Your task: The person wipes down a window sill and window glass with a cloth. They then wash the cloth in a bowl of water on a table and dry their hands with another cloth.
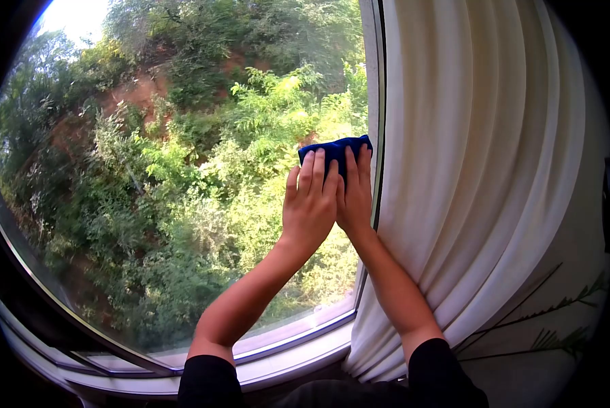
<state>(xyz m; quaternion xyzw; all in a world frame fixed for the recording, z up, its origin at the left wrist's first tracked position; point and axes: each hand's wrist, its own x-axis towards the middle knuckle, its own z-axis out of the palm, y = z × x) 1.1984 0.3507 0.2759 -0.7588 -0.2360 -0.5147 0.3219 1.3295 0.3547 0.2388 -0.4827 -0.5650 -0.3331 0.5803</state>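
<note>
A dark blue cloth (335, 149) is pressed against the window glass (203, 204), close to the right edge of the pane. My left hand (310, 207) lies over the cloth's left part, fingers pointing up and holding it to the glass. Right beside it, my right hand (355, 200) holds the cloth's right part, next to the window frame (377, 102). The two hands touch or nearly touch at the thumbs. My palms and the lower part of the cloth are hidden behind the hands.
A long white curtain (468, 149) hangs just right of the frame, with my right forearm against or in front of it. Below the glass runs a pale sill (284, 364). Thin green plant fronds (570, 299) reach in at lower right. Trees and a slope show outside.
</note>
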